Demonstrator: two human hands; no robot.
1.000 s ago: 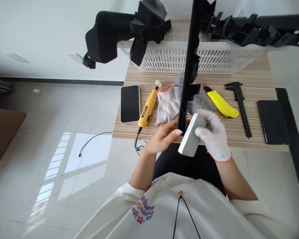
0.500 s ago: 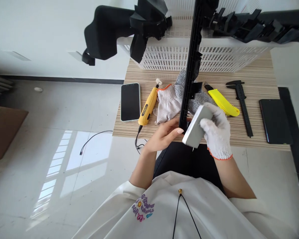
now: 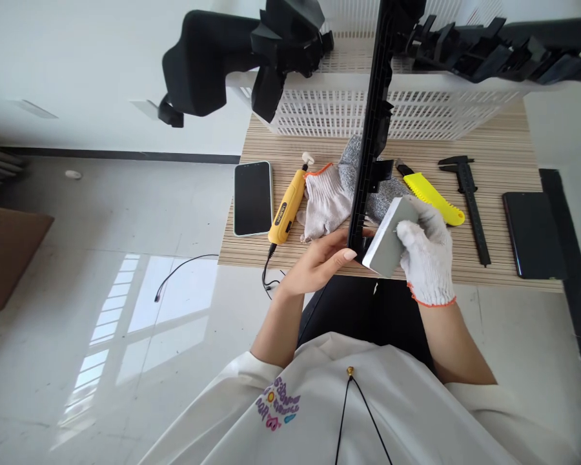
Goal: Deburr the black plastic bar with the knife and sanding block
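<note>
My bare left hand (image 3: 319,261) grips the near end of a long black plastic strip (image 3: 374,129) that stands on end and reaches up past the white basket. My right hand (image 3: 428,255), in a white knit glove with an orange cuff, holds a grey rectangular block (image 3: 387,239) pressed against the strip's right side near its lower end. Both hands hover over the near edge of the striped wooden table (image 3: 494,155).
On the table lie a black phone (image 3: 253,198), a yellow rotary tool (image 3: 286,208) with a cable, a white glove (image 3: 325,203), a grey glove (image 3: 392,194), a yellow utility knife (image 3: 430,197), a black caliper (image 3: 469,200) and a dark phone (image 3: 530,234). A white slotted basket (image 3: 416,110) holds black parts.
The gloved right hand has slid the grey block up along the strip, from below the table edge to level with it. The left hand has stayed in place.
</note>
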